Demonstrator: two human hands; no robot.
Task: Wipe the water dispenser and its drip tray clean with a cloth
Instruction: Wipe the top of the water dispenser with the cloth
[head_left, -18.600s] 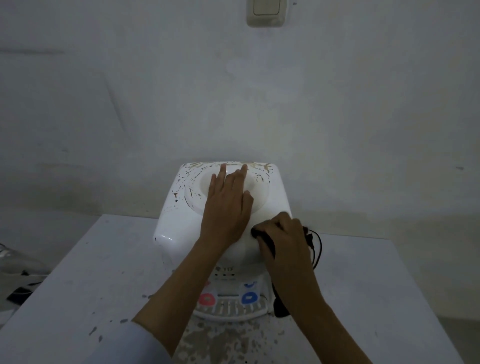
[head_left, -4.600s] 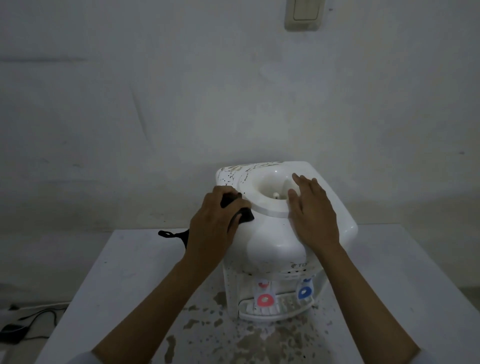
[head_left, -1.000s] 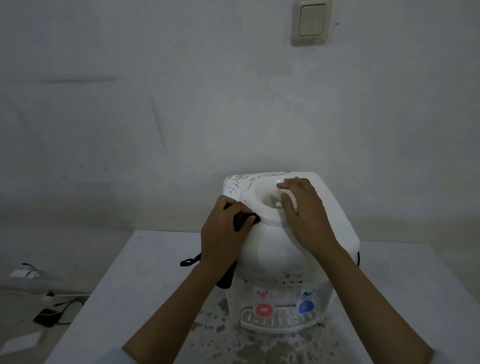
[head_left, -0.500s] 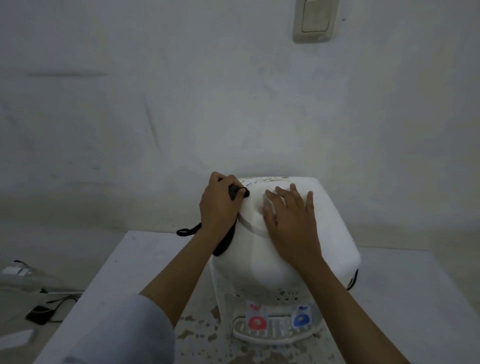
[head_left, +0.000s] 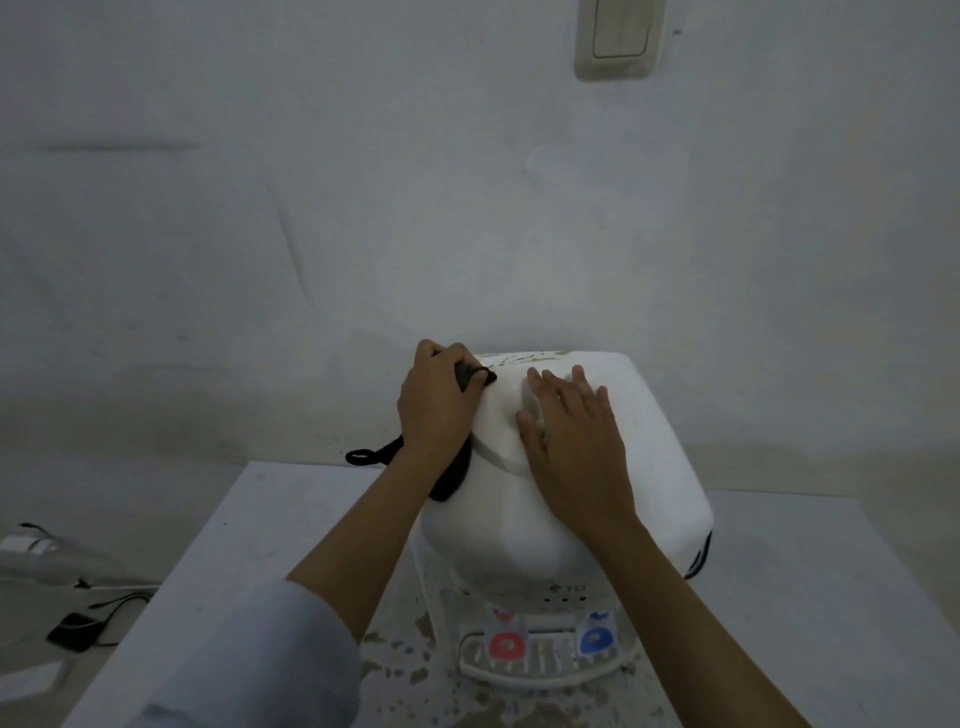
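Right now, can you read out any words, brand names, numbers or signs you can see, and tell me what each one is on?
"TD", preceded by a small round logo too blurred to make out: on the front of the water dispenser.
Marks on the red tap and blue tap: too blurred to read.
Wall switch: no writing visible.
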